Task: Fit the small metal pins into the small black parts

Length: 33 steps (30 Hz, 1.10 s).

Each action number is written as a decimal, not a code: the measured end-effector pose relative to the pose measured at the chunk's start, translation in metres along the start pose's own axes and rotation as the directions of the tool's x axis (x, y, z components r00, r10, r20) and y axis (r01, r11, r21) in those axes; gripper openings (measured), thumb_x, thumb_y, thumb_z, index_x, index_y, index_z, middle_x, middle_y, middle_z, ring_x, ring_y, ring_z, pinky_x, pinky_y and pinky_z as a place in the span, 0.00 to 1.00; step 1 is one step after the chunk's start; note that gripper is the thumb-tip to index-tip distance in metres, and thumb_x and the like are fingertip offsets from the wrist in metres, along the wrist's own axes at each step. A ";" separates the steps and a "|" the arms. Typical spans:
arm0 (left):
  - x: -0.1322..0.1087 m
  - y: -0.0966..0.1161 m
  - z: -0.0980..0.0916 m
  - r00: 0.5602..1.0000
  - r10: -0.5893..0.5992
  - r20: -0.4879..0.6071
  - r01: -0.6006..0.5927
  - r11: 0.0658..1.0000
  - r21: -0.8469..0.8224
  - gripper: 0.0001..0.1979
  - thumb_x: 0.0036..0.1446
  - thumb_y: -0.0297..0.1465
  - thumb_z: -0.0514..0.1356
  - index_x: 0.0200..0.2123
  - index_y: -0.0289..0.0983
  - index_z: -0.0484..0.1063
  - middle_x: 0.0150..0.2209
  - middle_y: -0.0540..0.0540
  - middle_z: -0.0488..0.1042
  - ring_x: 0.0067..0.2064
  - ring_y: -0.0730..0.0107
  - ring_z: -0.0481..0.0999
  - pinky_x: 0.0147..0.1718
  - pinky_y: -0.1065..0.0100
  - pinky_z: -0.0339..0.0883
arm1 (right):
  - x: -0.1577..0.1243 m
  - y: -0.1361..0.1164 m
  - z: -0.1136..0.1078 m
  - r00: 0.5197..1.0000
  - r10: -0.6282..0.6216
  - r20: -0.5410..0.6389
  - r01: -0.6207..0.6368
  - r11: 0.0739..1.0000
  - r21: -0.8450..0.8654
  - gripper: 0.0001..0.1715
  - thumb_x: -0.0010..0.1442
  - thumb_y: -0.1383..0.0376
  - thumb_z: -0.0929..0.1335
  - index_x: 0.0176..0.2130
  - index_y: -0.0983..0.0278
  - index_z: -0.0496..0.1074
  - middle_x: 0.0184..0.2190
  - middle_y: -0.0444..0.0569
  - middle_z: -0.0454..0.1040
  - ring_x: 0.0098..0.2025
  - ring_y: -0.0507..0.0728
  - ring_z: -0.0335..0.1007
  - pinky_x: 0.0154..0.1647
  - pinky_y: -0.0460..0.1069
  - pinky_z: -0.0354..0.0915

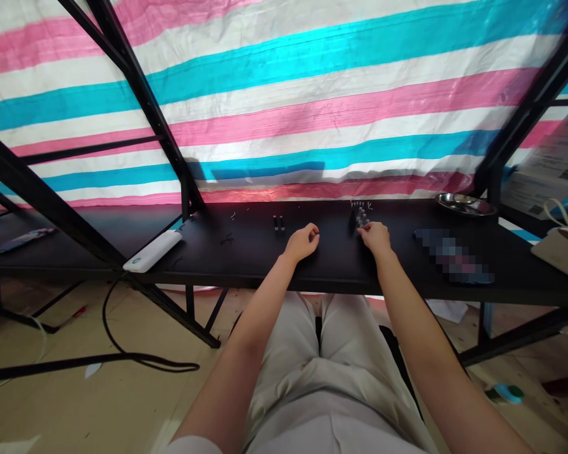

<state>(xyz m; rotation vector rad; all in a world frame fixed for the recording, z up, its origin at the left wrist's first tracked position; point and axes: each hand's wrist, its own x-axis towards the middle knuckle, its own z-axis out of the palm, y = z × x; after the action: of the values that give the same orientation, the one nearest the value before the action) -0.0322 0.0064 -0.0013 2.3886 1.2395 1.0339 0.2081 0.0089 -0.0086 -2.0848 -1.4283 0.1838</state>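
My left hand (303, 241) rests on the black table (246, 258) with its fingers curled in; what they pinch, if anything, is too small to make out. My right hand (373, 236) lies just to the right, its fingers bent and touching a small dark block of upright pins (358, 217). Two tiny dark parts (278, 222) stand on the table a little left of my left hand.
A white power bank (152, 251) lies at the table's left, a metal dish (464, 203) at the back right, a white bag (565, 249) at far right. Black frame struts (144, 94) cross in front of a striped tarp. Cables run over the floor.
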 end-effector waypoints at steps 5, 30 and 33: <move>0.001 -0.001 0.001 1.000 -0.003 0.004 0.003 1.000 0.002 0.07 0.54 0.31 0.54 0.37 0.39 0.67 0.29 0.52 0.73 0.27 0.75 0.68 0.28 0.73 0.58 | -0.003 -0.003 -0.001 1.000 0.016 -0.006 -0.016 1.000 -0.027 0.14 0.53 0.60 0.69 0.37 0.65 0.77 0.35 0.57 0.76 0.39 0.61 0.72 0.39 0.51 0.64; -0.001 0.007 -0.006 0.991 -0.122 -0.056 0.128 0.985 0.115 0.09 0.56 0.29 0.54 0.40 0.40 0.69 0.30 0.50 0.74 0.31 0.70 0.73 0.33 0.70 0.63 | -0.014 -0.013 -0.012 0.977 0.065 -0.205 -0.029 0.985 0.171 0.16 0.51 0.63 0.64 0.41 0.67 0.66 0.36 0.56 0.71 0.35 0.59 0.66 0.39 0.53 0.60; -0.001 0.009 -0.010 0.953 -0.259 -0.158 0.283 0.947 0.154 0.15 0.57 0.29 0.52 0.48 0.40 0.66 0.32 0.47 0.75 0.34 0.65 0.74 0.36 0.67 0.64 | -0.019 -0.019 -0.015 0.954 0.041 -0.296 0.025 0.977 0.213 0.12 0.51 0.64 0.62 0.39 0.64 0.64 0.33 0.51 0.68 0.31 0.56 0.63 0.37 0.52 0.58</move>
<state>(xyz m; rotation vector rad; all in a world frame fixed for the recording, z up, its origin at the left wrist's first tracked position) -0.0338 -0.0003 0.0100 2.2115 1.7177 1.0532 0.1920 -0.0091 0.0100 -1.8506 -1.1632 0.0211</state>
